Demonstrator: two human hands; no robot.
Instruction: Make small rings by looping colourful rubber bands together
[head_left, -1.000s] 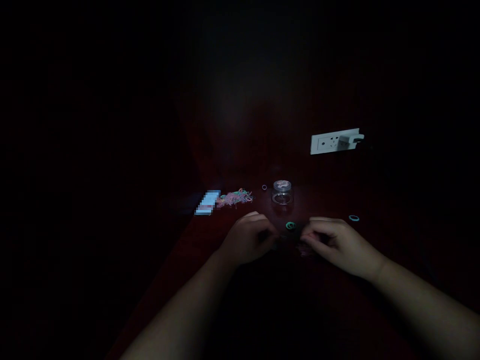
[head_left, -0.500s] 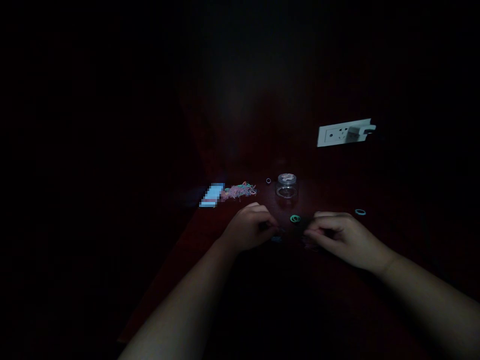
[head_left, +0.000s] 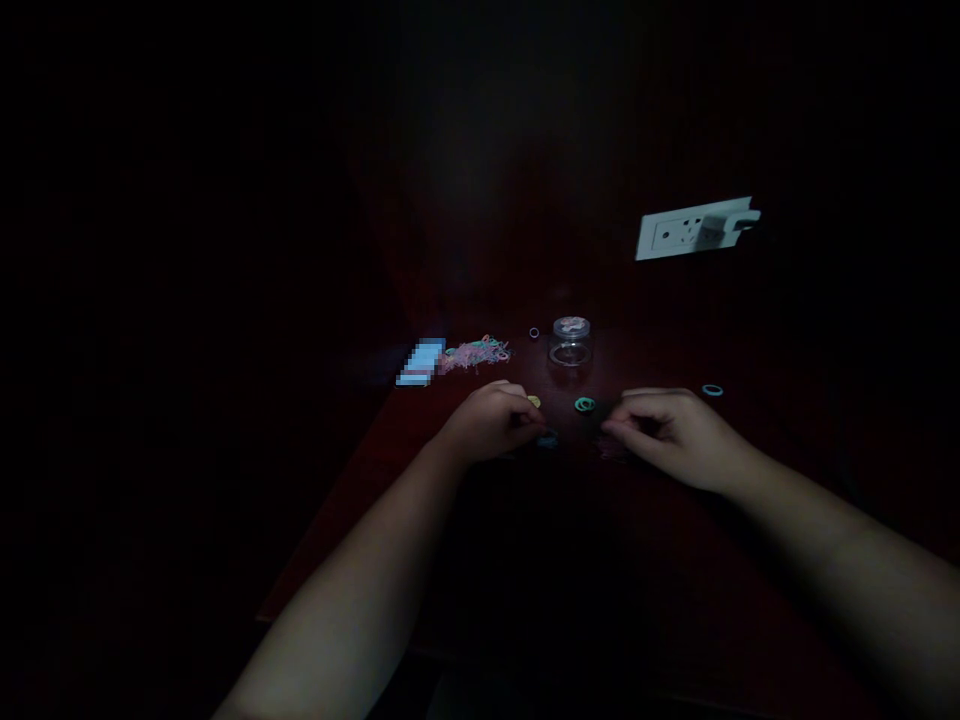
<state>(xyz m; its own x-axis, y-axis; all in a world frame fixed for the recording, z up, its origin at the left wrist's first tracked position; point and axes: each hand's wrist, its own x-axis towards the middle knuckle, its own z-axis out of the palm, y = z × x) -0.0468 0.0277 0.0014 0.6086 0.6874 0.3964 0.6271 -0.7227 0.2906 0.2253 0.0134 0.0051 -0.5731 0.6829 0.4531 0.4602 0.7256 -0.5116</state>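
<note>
My left hand (head_left: 499, 422) is closed in a pinch over a small bunch of blue rubber bands (head_left: 548, 439) on the dark red table. Whatever its fingertips hold is too small and dim to make out. Just behind those fingers lies a yellow band (head_left: 533, 402). My right hand (head_left: 667, 432) also pinches, its fingertips over a dim pinkish bunch of bands (head_left: 611, 448); what it holds, if anything, does not show. Between the hands, a little farther off, sit green rubber bands (head_left: 585, 404).
A lidded clear jar (head_left: 570, 345) stands behind the green bands. To its left are a single ring-shaped band (head_left: 534, 333), a pile of mixed bands (head_left: 480, 354) and a lit phone (head_left: 421, 362). A blue band (head_left: 712, 390) lies right; a wall socket (head_left: 694, 229) holds a plug.
The view has tipped down slightly, so everything sits higher in the picture. My left hand has drawn back a little to the left, and the yellow band now shows behind it.
</note>
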